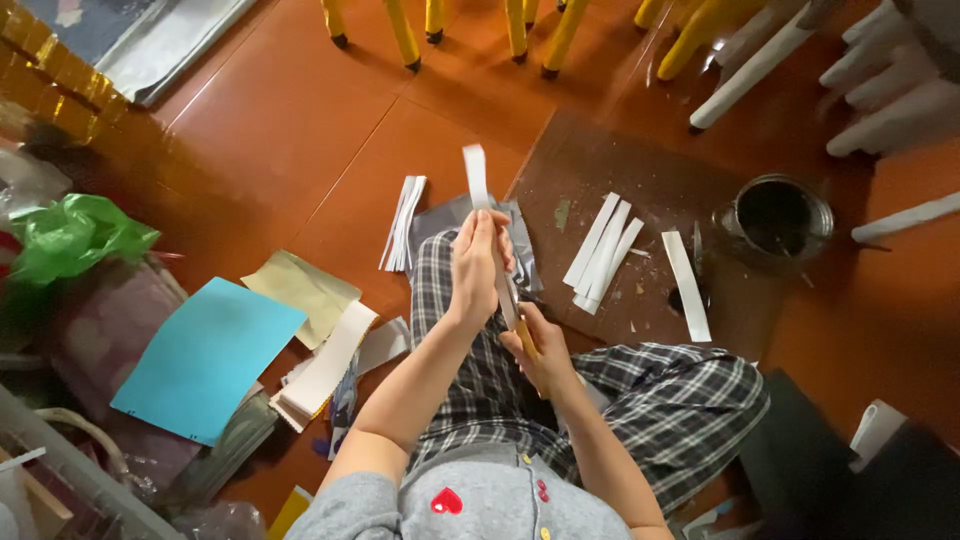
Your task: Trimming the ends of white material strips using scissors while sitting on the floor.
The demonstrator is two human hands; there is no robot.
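Note:
My left hand (478, 262) is closed around a long white paper strip (475, 175) that sticks up above my fingers. My right hand (538, 345) grips a yellowish-handled blade tool (514, 312), whose metal part runs up along the strip just under my left hand. Both hands are held over my lap in checked trousers (650, 400). Whether the blade touches the strip is hard to tell.
Several cut white strips (603, 252) lie on a brown board (640, 190) to the right, beside a dark round tin (777, 216). More strips (403, 222), a light blue sheet (210, 355), cream paper (300, 290) and a green plastic bag (70, 235) lie left. Yellow chair legs (400, 30) stand at the top.

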